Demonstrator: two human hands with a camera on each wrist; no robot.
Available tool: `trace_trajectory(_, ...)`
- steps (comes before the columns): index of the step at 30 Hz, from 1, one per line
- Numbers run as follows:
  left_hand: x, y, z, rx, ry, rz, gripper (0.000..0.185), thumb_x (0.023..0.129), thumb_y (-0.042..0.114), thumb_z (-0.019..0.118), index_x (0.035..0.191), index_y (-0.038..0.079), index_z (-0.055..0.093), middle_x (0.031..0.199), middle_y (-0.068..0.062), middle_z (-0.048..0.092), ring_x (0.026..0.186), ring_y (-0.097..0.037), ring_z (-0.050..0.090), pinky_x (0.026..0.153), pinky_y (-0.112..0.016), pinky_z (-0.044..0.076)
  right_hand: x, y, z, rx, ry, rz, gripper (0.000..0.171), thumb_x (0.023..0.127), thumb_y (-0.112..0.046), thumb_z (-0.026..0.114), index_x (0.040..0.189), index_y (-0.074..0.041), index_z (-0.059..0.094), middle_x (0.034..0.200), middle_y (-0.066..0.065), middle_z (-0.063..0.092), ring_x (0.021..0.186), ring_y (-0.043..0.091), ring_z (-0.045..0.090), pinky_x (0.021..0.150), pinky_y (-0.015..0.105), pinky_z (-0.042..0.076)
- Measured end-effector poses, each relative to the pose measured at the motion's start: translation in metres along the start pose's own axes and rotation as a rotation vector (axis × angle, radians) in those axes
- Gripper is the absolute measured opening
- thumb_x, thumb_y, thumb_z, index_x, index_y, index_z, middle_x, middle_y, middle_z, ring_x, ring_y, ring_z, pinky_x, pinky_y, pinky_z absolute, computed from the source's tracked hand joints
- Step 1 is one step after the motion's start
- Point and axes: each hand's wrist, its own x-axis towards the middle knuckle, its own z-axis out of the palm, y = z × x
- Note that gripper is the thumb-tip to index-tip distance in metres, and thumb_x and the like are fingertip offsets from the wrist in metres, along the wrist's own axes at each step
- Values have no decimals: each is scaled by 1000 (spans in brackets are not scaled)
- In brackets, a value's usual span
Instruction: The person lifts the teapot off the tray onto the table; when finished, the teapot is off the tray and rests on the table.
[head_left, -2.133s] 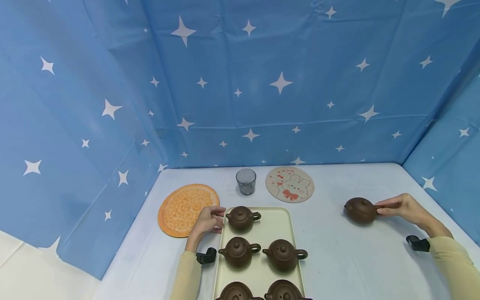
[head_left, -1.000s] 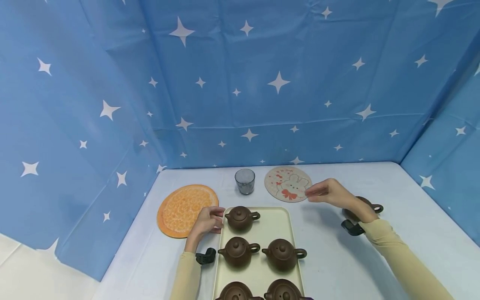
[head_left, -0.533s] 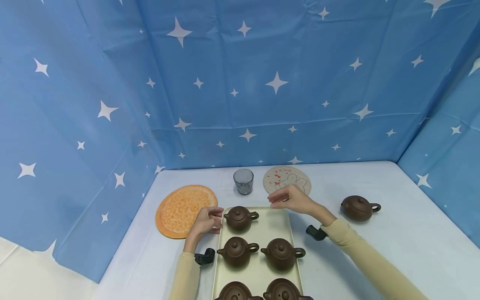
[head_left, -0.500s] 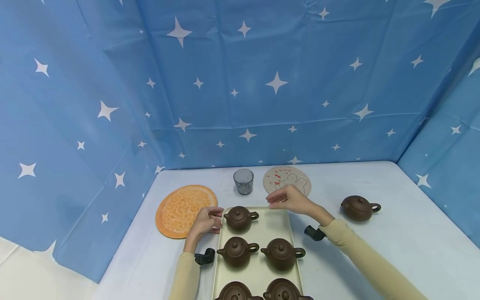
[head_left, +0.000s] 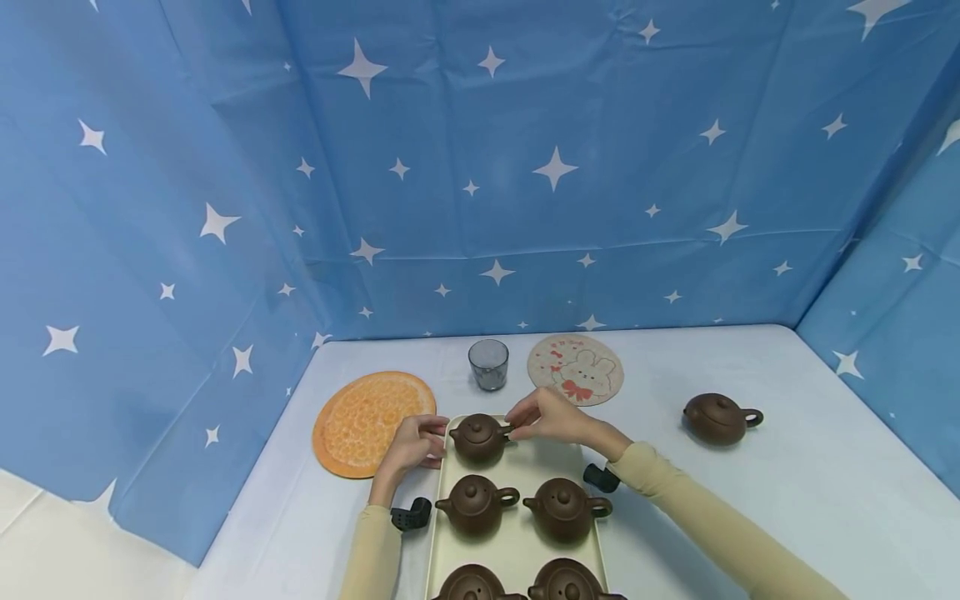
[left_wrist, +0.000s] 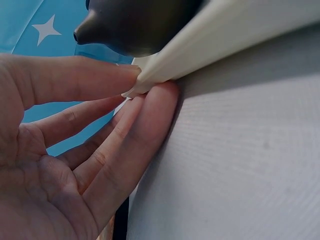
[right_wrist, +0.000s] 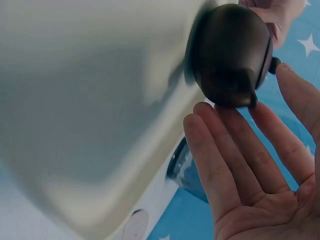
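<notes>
A cream tray (head_left: 525,467) holds several dark brown teapots. At its far left corner is one teapot (head_left: 481,438), spout to the left and handle to the right. My left hand (head_left: 412,443) pinches the tray's left rim, thumb on top and fingers beneath, as the left wrist view shows. My right hand (head_left: 553,417) is at that corner teapot's handle, thumb and fingers spread around it. In the right wrist view the fingers (right_wrist: 225,165) are fairly straight, with tips right by the teapot (right_wrist: 232,55).
Two teapots (head_left: 477,505) (head_left: 566,510) sit mid-tray, more at the near edge. Another teapot (head_left: 718,418) stands on the table to the right. Behind the tray are a grey glass (head_left: 489,364) and a round rabbit mat (head_left: 577,369); an orange mat (head_left: 367,425) lies left.
My right hand has let go of the teapot on the right side of the table and moved left over the tray to the far corner teapot's handle. My left hand has stayed on the rim.
</notes>
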Motion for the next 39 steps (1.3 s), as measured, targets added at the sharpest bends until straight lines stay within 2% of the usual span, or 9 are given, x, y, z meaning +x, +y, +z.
trace_trajectory(9, 0, 0, 0, -9, -2, 3, 56, 66, -19, 58, 121, -10, 59, 102, -18, 62, 72, -15, 61, 56, -36, 59, 8, 0, 9, -15, -21, -12, 22, 80, -11, 76, 98, 1, 74, 87, 9, 74, 79, 12, 70, 72, 20, 56)
trace_trajectory(22, -1, -1, -2, 15, -22, 19, 54, 68, -20, 58, 121, -14, 56, 103, -22, 60, 73, -18, 62, 56, -38, 59, 15, 4, 15, -77, 43, 33, 15, 74, -9, 80, 86, -1, 75, 75, 5, 73, 67, 5, 67, 62, 17, 54)
trace_trajectory(28, 1, 1, -1, 3, -5, 17, 55, 67, -19, 58, 121, -10, 59, 101, -19, 62, 71, -16, 61, 55, -35, 59, 16, 3, 15, -76, 53, 51, 13, 74, -7, 80, 84, -1, 75, 74, 5, 73, 65, 5, 67, 58, 17, 54)
trace_trajectory(35, 1, 1, -1, -10, -13, 8, 56, 66, -19, 59, 122, -10, 58, 102, -18, 61, 72, -14, 60, 56, -36, 59, 17, 3, 16, -90, 57, 54, 8, 75, -5, 79, 81, -2, 77, 74, 4, 73, 65, 4, 67, 57, 16, 53)
trace_trajectory(39, -5, 7, -1, -15, -27, 18, 56, 66, -19, 59, 122, -13, 57, 103, -21, 61, 72, -15, 60, 57, -37, 59, 16, 3, 17, -100, 61, 46, 7, 75, -5, 79, 81, -2, 77, 74, 4, 73, 64, 3, 66, 56, 17, 53)
